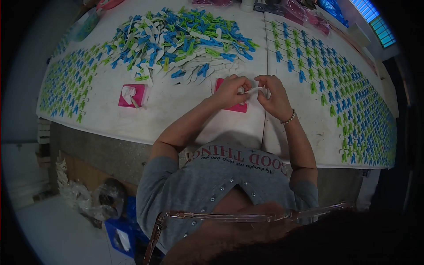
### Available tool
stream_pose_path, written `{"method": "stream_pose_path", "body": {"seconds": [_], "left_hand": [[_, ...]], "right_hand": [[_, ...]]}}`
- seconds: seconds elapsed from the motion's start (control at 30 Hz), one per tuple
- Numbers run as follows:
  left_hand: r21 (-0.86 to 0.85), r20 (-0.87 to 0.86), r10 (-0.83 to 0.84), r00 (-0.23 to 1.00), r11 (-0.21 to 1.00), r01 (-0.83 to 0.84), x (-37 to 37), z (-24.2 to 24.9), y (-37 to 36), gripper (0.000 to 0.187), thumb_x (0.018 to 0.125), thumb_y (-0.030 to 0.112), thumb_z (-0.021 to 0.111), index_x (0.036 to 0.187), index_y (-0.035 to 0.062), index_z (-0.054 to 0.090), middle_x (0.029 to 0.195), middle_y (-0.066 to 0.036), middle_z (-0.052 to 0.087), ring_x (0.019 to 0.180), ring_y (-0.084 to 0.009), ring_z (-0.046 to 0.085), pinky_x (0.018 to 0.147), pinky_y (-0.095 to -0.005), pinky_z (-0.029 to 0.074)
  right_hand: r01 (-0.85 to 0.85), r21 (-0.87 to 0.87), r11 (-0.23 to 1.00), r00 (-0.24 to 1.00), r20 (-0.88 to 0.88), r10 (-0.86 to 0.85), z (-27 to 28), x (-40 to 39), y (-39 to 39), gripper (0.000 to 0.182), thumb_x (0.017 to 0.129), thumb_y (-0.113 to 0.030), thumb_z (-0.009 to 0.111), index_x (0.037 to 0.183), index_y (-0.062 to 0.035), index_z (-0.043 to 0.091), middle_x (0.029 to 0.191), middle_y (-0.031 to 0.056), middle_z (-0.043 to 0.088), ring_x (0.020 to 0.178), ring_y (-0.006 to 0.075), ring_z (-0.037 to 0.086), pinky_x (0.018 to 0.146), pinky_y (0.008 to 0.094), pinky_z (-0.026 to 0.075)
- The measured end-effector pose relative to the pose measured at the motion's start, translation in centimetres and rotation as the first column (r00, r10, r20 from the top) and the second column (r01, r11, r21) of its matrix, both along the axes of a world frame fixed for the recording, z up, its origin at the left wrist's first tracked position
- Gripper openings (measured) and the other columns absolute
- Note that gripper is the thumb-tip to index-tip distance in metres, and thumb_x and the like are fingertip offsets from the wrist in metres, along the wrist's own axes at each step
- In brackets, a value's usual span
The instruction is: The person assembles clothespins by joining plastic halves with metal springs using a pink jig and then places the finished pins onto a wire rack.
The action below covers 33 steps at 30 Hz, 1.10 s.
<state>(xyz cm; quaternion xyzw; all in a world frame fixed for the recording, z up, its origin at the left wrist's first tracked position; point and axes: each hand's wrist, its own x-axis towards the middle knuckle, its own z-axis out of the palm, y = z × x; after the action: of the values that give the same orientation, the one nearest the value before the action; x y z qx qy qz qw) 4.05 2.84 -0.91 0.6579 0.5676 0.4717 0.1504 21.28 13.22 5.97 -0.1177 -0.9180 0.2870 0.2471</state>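
Observation:
In the head view, my left hand (232, 91) is closed, its fingertips pinching a thin white strip (253, 90). My right hand (274, 96), with a beaded bracelet at the wrist, has its thumb and curled fingers at the other end of this strip. I cannot make out exactly what the strip is. Under my left hand lies a pink square tray (238, 108), mostly covered by the hand. Just beyond it spread flat white pieces (210, 68) and a large pile of blue, green and white clothespins (176, 39).
Rows of blue and green clothespins (340, 95) cover the table's right side, with more rows (66, 84) on the left. Another pink tray (140, 92) holds a crumpled white wad (128, 93). Plastic bags (304, 17) lie at the back. A blue crate (115, 236) is on the floor.

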Motion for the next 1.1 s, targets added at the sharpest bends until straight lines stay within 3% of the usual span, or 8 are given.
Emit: {"method": "stream_pose_path", "body": {"seconds": [0.03, 0.1, 0.2, 0.33, 0.6, 0.73, 0.8, 1.1], "left_hand": [[-0.019, 0.062, 0.027, 0.998, 0.999, -0.025, -0.1, 0.2, -0.1, 0.024, 0.069, 0.011, 0.068, 0.091, 0.0088, 0.059, 0.082, -0.003, 0.062, 0.079, -0.0212, 0.055, 0.074, -0.0326, 0.043], [-0.032, 0.124, 0.054, 0.991, 0.998, -0.050, -0.6, 0.5, -0.7, 0.025, 0.070, 0.011, 0.068, 0.093, 0.0083, 0.058, 0.084, -0.004, 0.062, 0.080, -0.0206, 0.056, 0.074, -0.0323, 0.044], [-0.103, 0.301, 0.203, 0.932, 0.978, -0.180, -2.8, 0.1, -3.0, 0.029, 0.071, 0.009, 0.069, 0.095, 0.0063, 0.055, 0.086, -0.006, 0.059, 0.082, -0.0184, 0.055, 0.074, -0.0306, 0.045], [-0.097, 0.352, 0.269, 0.896, 0.963, -0.251, -3.3, 0.9, -6.6, 0.031, 0.072, 0.006, 0.069, 0.096, 0.0053, 0.051, 0.085, -0.002, 0.053, 0.080, -0.0122, 0.050, 0.075, -0.0256, 0.042], [-0.233, 0.613, 0.304, 0.730, 0.951, -0.201, -1.5, 0.8, -8.9, 0.035, 0.071, 0.000, 0.069, 0.098, 0.0082, 0.048, 0.084, 0.002, 0.045, 0.076, -0.0080, 0.045, 0.069, -0.0233, 0.039], [-0.278, 0.783, 0.250, 0.570, 0.960, -0.038, -0.7, 2.0, -7.8, 0.034, 0.073, -0.001, 0.066, 0.100, 0.0086, 0.047, 0.082, 0.004, 0.043, 0.073, -0.0063, 0.044, 0.066, -0.0208, 0.039], [-0.262, 0.813, 0.206, 0.545, 0.965, 0.027, -0.2, 2.7, -7.2, 0.033, 0.074, -0.001, 0.065, 0.101, 0.0087, 0.047, 0.081, 0.004, 0.043, 0.072, -0.0059, 0.044, 0.065, -0.0200, 0.040], [-0.248, 0.757, 0.089, 0.647, 0.956, 0.157, 2.1, 4.4, -5.1, 0.036, 0.072, 0.000, 0.065, 0.099, 0.0108, 0.045, 0.085, 0.004, 0.040, 0.076, -0.0059, 0.039, 0.070, -0.0202, 0.038]], "right_hand": [[-0.003, 0.006, 1.000, 1.000, -0.001, 0.003, 0.2, -0.3, 0.3, 0.038, 0.072, -0.002, 0.062, 0.109, -0.0051, 0.056, 0.093, 0.0070, 0.056, 0.088, 0.0217, 0.053, 0.079, 0.0314, 0.044], [-0.095, -0.347, 0.933, 0.992, -0.106, 0.062, 0.6, -1.1, 1.2, 0.034, 0.076, -0.006, 0.064, 0.109, -0.0051, 0.056, 0.099, 0.0071, 0.059, 0.091, 0.0186, 0.055, 0.082, 0.0300, 0.044], [-0.028, -0.366, 0.930, 0.999, -0.031, 0.018, -2.7, -3.9, 4.8, 0.027, 0.081, -0.016, 0.066, 0.104, -0.0045, 0.059, 0.097, 0.0079, 0.062, 0.086, 0.0167, 0.058, 0.078, 0.0296, 0.046], [0.181, 0.011, 0.983, 0.958, 0.224, -0.179, -5.3, -9.4, 5.6, 0.029, 0.083, -0.032, 0.065, 0.093, -0.0050, 0.064, 0.083, 0.0123, 0.065, 0.077, 0.0257, 0.063, 0.069, 0.0359, 0.049], [0.233, 0.177, 0.956, 0.966, 0.071, -0.249, -8.3, -11.5, 6.1, 0.015, 0.081, -0.021, 0.060, 0.088, -0.0078, 0.062, 0.081, 0.0123, 0.065, 0.078, 0.0307, 0.062, 0.070, 0.0413, 0.050], [0.133, -0.242, 0.961, 0.991, 0.009, -0.134, -2.7, -4.9, 3.2, 0.012, 0.083, -0.015, 0.062, 0.086, -0.0053, 0.057, 0.082, 0.0064, 0.061, 0.079, 0.0193, 0.059, 0.072, 0.0302, 0.047], [0.108, -0.324, 0.940, 0.988, -0.066, -0.136, -0.8, -1.6, 1.4, 0.012, 0.083, -0.012, 0.064, 0.087, -0.0048, 0.055, 0.082, 0.0016, 0.059, 0.080, 0.0120, 0.056, 0.078, 0.0276, 0.044], [0.021, -0.519, 0.855, 0.962, -0.222, -0.158, -1.5, 5.4, -3.2, 0.019, 0.076, -0.007, 0.070, 0.088, -0.0040, 0.056, 0.084, 0.0011, 0.057, 0.081, 0.0109, 0.053, 0.078, 0.0246, 0.043]]}}
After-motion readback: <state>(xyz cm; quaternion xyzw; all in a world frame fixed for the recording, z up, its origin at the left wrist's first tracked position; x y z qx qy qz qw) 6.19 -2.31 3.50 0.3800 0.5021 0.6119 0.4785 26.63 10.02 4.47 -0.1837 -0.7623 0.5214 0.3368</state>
